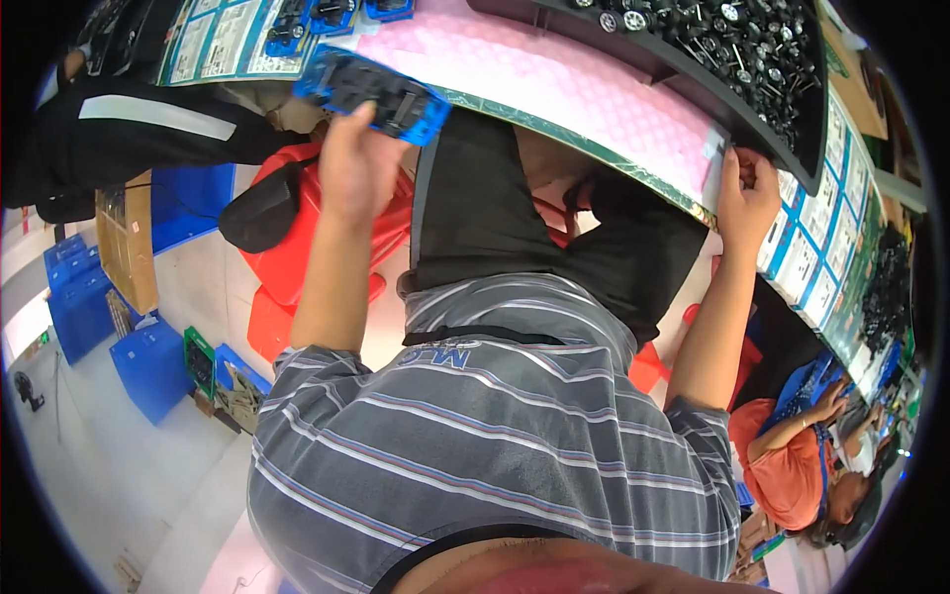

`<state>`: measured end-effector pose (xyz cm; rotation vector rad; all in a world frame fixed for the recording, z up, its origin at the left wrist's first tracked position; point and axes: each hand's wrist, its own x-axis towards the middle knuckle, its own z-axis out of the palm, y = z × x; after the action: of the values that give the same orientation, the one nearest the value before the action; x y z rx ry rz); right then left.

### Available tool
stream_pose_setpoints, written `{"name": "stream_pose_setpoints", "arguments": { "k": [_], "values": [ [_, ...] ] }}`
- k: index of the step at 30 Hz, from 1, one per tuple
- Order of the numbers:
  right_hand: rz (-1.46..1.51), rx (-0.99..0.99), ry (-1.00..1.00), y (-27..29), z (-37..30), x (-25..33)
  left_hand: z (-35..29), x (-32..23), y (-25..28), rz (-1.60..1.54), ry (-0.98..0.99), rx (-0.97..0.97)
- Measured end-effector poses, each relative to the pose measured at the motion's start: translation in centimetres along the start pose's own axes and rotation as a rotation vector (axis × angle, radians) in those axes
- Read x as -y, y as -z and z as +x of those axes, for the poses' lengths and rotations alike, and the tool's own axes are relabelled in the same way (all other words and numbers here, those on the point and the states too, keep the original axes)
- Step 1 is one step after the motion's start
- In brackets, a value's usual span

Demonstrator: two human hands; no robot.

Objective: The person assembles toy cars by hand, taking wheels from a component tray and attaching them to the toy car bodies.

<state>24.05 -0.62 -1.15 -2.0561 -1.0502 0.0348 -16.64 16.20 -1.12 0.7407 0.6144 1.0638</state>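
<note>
My left hand point(358, 168) grips a blue toy car body point(431, 117) with a black underside facing up, the thumb lying over it. It is held at the table's near edge, left of the middle, and looks slightly blurred. My right hand point(749, 198) is at the table's edge on the right, beside the near corner of a black tray point(683, 84). Its thumb and fingers are curled together; whatever is between them, if anything, is too small to make out. Many black toy wheels with silver hubs point(727, 45) fill the tray.
Pink padded sheeting point(554, 74) covers the table before me. More blue car bodies point(332, 14) sit at the far left. A red stool point(287, 233) and blue bins point(148, 366) stand on the left. Another person in an orange shirt point(787, 475) sits at the right.
</note>
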Motion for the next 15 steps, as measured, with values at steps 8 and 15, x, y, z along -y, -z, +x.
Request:
{"name": "stream_pose_setpoints", "arguments": {
  "k": [8, 15],
  "values": [
    [-0.045, 0.035, 0.120, 0.2, 0.2, 0.4, 3.9, -10.8, 8.3, 0.347, -0.131, -0.175],
    [-0.048, 0.037, 0.116, 0.0, 0.2, 0.4, 11.2, -18.1, 15.6, 0.692, -0.105, -0.374]
  ]
}}
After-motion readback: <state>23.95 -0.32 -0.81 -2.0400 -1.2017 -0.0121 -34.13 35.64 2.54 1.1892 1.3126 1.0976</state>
